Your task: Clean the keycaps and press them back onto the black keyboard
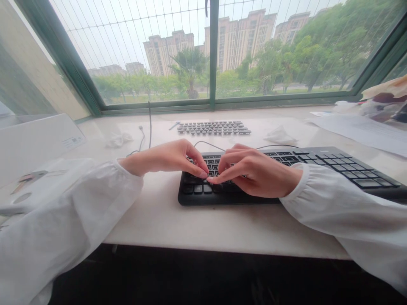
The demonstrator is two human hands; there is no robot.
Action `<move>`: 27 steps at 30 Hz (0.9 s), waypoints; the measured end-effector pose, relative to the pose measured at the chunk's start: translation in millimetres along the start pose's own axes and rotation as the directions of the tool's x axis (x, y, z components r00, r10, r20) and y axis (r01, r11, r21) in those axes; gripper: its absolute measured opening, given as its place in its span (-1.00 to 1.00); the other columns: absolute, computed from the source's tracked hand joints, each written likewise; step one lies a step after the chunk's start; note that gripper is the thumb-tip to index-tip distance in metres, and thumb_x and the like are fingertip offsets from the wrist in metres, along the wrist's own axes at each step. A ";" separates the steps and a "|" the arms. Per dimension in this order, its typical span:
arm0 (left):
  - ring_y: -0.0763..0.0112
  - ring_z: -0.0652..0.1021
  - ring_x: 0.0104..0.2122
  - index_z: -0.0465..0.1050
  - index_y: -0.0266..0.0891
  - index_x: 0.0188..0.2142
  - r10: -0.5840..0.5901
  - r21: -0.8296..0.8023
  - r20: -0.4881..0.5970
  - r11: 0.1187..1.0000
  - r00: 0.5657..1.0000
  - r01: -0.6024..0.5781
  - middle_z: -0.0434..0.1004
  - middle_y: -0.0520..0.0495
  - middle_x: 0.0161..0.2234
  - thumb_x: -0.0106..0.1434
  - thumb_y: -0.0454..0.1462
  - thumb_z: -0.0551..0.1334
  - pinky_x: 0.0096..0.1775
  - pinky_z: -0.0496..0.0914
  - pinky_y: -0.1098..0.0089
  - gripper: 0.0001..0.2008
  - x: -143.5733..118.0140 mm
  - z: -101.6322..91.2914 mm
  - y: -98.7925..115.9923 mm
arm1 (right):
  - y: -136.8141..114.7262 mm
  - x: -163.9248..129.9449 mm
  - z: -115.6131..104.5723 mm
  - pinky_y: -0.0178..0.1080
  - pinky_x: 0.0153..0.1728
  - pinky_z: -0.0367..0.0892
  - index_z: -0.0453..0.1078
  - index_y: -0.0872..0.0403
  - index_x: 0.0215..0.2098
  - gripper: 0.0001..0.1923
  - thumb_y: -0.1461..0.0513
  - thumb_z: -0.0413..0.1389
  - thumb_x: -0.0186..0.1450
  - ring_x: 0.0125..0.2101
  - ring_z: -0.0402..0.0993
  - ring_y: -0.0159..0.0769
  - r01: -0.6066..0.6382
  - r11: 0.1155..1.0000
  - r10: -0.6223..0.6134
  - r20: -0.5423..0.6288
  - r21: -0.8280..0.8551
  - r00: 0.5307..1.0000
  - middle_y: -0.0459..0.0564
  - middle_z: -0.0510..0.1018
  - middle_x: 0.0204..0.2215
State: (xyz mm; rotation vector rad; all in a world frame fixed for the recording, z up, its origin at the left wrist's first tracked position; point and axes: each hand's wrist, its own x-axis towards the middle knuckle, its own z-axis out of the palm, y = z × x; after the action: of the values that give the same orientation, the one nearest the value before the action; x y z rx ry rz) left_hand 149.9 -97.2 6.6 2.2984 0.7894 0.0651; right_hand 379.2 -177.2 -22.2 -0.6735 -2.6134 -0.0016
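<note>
Black plastic formed the keyboard (310, 157), which lay across the pale desk (222, 228) from the centre to the right, its near edge set back from the near side of the desk. Both hands worked over its left part. The left hand (178, 156) came in from the left, its thumb and forefinger brought close together just above the keys; whether this grip pinched anything was too small to tell. The right hand (259, 171) lay over the middle-left keys, its fingers bent and its fingertips almost meeting those of the left hand; I could not tell whether its grip held a small piece either.

On the far side of the keyboard, small dark pieces (213, 128) like keycaps lay in rows. Crumpled clear plastic (281, 135) was to their right, with sheets of paper (356, 131) farther right. A white box (34, 146) stood at the left. Beyond the desk ran a green-framed window (212, 103).
</note>
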 end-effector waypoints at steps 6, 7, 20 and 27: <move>0.37 0.53 -0.30 0.66 -0.12 -0.29 -0.126 -0.034 0.021 0.991 0.992 0.127 0.64 -0.02 -0.33 0.00 -0.01 0.39 -0.28 0.31 0.44 -0.66 0.1 0.7 3.3 | -2.3 0.3 0.8 -0.24 -0.17 0.13 0.56 -0.10 -0.11 -0.49 0.49 -0.03 0.19 -0.40 0.40 -0.42 -0.055 0.999 0.055 0.005 -0.003 0.998 -0.10 0.55 -0.41; 0.37 0.53 -0.30 0.66 -0.12 -0.29 -0.131 -0.034 0.018 0.991 0.991 0.131 0.64 -0.02 -0.33 -0.01 -0.01 0.39 -0.28 0.31 0.43 -0.66 0.2 0.8 3.3 | -2.5 0.1 1.5 -0.24 -0.17 0.13 0.55 -0.11 -0.11 -0.49 0.49 -0.03 0.19 -0.41 0.40 -0.43 -0.065 0.998 0.065 0.005 -0.004 0.998 -0.11 0.54 -0.43; 0.43 0.46 -0.40 0.64 -0.20 -0.30 -0.101 -0.057 0.036 0.993 0.994 0.103 0.60 -0.04 -0.37 -0.02 0.01 0.38 -0.39 0.23 0.45 -0.61 -0.4 2.6 0.4 | -6.9 3.7 2.0 -0.25 -0.20 0.12 0.59 -0.10 -0.22 -0.48 0.51 -0.04 0.12 -0.46 0.37 -0.44 -0.090 0.996 0.090 -0.004 -0.004 0.996 -0.14 0.53 -0.50; 0.47 0.41 -0.46 0.63 -0.23 -0.32 -0.111 -0.043 0.007 0.993 0.994 0.112 0.57 -0.02 -0.41 -0.01 0.00 0.37 -0.42 0.19 0.44 -0.62 -1.5 5.1 3.6 | -6.9 6.0 0.1 -0.25 -0.21 0.10 0.59 -0.09 -0.23 -0.47 0.51 -0.04 0.09 -0.47 0.32 -0.43 -0.063 0.997 0.063 0.014 -0.033 0.998 -0.15 0.53 -0.52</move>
State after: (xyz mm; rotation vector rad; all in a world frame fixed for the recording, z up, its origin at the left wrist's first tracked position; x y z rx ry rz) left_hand 151.8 -103.2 5.2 2.2092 0.9040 0.0264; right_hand 371.3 -180.4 -19.1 -0.7696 -2.6101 -0.0196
